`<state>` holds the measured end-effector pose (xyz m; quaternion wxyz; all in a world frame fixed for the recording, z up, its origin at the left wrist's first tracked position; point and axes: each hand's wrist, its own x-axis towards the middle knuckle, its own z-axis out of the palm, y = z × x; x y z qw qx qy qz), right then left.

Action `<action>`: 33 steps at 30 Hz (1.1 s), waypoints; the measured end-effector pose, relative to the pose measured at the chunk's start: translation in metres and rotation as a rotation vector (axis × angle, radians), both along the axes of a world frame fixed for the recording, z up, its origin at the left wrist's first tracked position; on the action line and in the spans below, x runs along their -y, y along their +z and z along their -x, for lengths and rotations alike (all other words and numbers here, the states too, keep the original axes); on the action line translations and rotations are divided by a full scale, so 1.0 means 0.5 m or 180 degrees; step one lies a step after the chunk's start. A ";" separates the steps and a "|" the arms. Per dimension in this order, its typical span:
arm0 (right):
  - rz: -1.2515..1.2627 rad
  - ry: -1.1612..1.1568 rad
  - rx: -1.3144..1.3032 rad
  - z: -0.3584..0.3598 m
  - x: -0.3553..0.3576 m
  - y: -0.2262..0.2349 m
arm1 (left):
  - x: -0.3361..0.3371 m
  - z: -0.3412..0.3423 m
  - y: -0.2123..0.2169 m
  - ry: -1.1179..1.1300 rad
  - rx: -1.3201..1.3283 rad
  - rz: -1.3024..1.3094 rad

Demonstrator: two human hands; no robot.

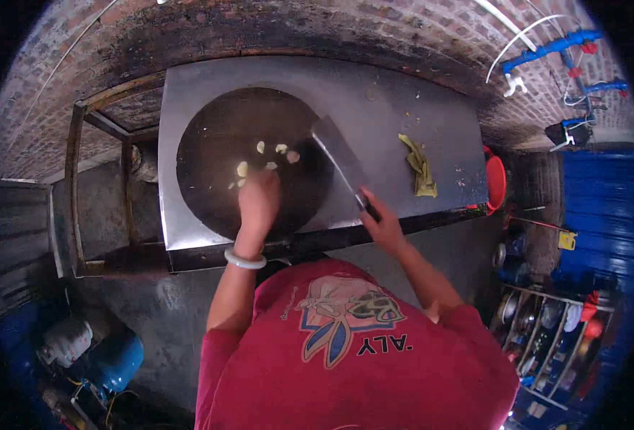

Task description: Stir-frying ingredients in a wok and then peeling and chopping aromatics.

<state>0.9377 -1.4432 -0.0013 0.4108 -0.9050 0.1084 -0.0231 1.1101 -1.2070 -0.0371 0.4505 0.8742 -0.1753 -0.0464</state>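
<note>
On the dark round chopping board [209,143] lie several pale pieces that look like garlic [242,169], with one pinkish piece [293,156] among them. My left hand [261,197] is bunched low over the board beside these pieces; its fingertips are hidden, so what they pinch, if anything, does not show. A white bangle [244,259] circles that wrist. My right hand [383,222] grips the dark handle of a cleaver [338,154]. Its wide blade slants up and left, with its tip over the board's right edge and apart from the pieces.
The board rests on a metal-topped table [374,107] against a brick wall. A crumpled yellow-green strip [419,168] lies on the right. Beyond that end is a red bucket [495,181]. A bare frame [77,186] adjoins the left; a crowded rack [546,330] stands at lower right.
</note>
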 end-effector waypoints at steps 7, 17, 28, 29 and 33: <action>0.0345 -0.0152 -0.0243 -0.114 0.001 -0.026 | 0.122 -0.037 0.003 0.0104 0.0591 -0.1050; 0.1765 0.0382 0.0897 -0.221 -0.061 0.001 | 0.050 0.001 0.031 0.0068 0.0633 -0.0417; 0.0274 0.0023 0.0740 -0.231 -0.101 -0.026 | 0.085 -0.003 0.019 -0.0060 0.0478 -0.0445; -0.0210 -0.0182 0.0533 -0.226 -0.105 -0.018 | 0.070 0.000 0.022 -0.0048 0.0039 0.0207; -0.2890 -0.0367 -0.0023 -0.234 -0.142 0.037 | 0.036 0.023 0.080 -0.0047 -0.1042 0.1260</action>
